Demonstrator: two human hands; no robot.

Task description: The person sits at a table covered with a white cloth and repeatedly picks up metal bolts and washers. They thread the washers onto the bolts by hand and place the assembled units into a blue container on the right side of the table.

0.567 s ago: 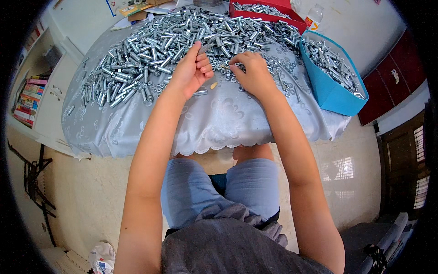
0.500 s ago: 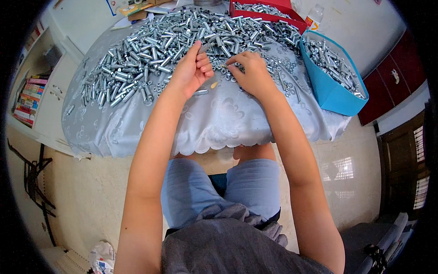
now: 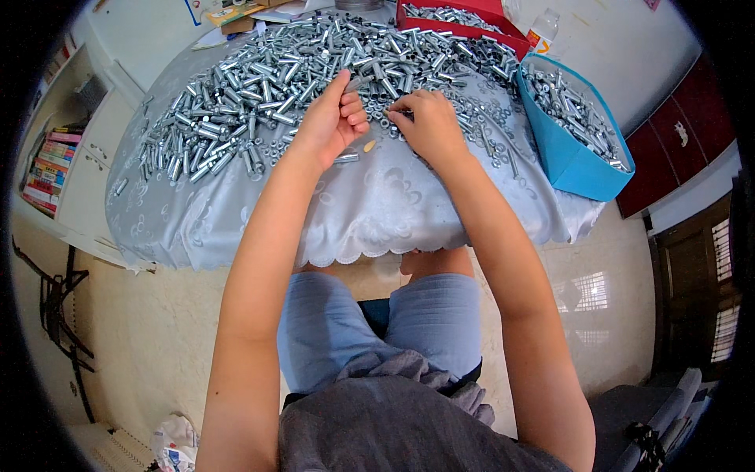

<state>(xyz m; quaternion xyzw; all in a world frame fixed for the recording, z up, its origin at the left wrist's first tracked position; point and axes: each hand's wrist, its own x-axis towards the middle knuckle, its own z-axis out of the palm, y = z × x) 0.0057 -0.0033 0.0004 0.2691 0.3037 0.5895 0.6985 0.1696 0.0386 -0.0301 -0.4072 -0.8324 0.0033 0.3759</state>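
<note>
1. Seated at a table draped in a pale cloth (image 3: 259,212), with a wide heap of small metal sleeves (image 3: 259,79) spread across the far and left part of it.
2. Left hand (image 3: 330,118) held edge-up at the near rim of the heap, fingers curled, thumb and fingertip pinched on one sleeve (image 3: 358,81) lifted just clear of the pile.
3. Right hand (image 3: 429,122) palm-down just right of the left one, fingers bent and pressed into a scatter of small nuts (image 3: 487,126); probably closed on a nut, though the fingertips are hidden, so cannot tell for sure.
4. One loose sleeve (image 3: 346,158) and a small tan piece (image 3: 369,145) lying on bare cloth just near of the hands.
5. Blue bin (image 3: 574,157) at the right table edge, part-filled with the same metal pieces; red tray (image 3: 464,20) at the far side, also holding some.
6. Step in hand, by the look of it: pairing a picked sleeve with a small part from the right.
7. Next move likely calls for bringing both hands together, lining the small part up with the sleeve's end, keeping a firm pinch so neither slips back into the pile.
</note>
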